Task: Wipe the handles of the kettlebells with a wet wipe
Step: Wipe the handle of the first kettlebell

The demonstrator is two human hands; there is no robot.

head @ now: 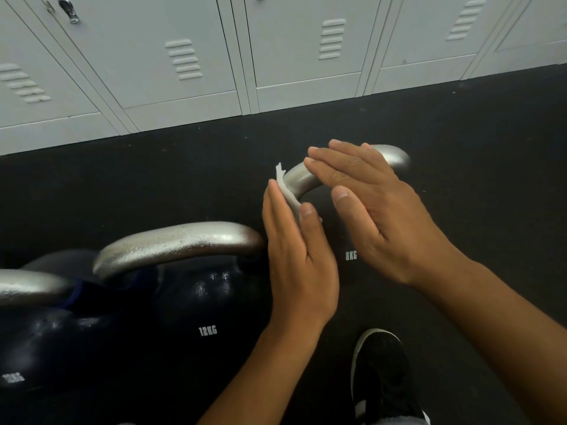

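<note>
The wet wipe (287, 191) is lying pressed between the left hand (296, 256) and the left bend of the 8KG kettlebell's handle (299, 179), a frayed white corner sticking up past the fingertips. That hand is pinching it, thumb on the near side and straight fingers behind, so the sheet is wrapping the metal. The right hand (374, 216) is hovering flat over the top of the same handle with its fingers extended; whether the palm is actually touching the bar is hard to tell from this angle, but it is gripping nothing.

The wipe is likely thin, limp and damp, so it should bunch or tear if dragged by one edge; holding it folded around the bar and sliding along the curve looks the better grip. The handle is smooth, rounded steel, probably slick once wet, while the bell under it is heavy enough to stay put without steadying.

Just left of the left hand the 12KG kettlebell (205, 302) is standing with its silver handle (178, 243) bare, and a third one (33, 348) is sitting farther left. Below the right forearm a dark shoe (383, 372) is resting on the black floor (475, 133); grey lockers (184, 56) are lining the wall beyond both hands.
</note>
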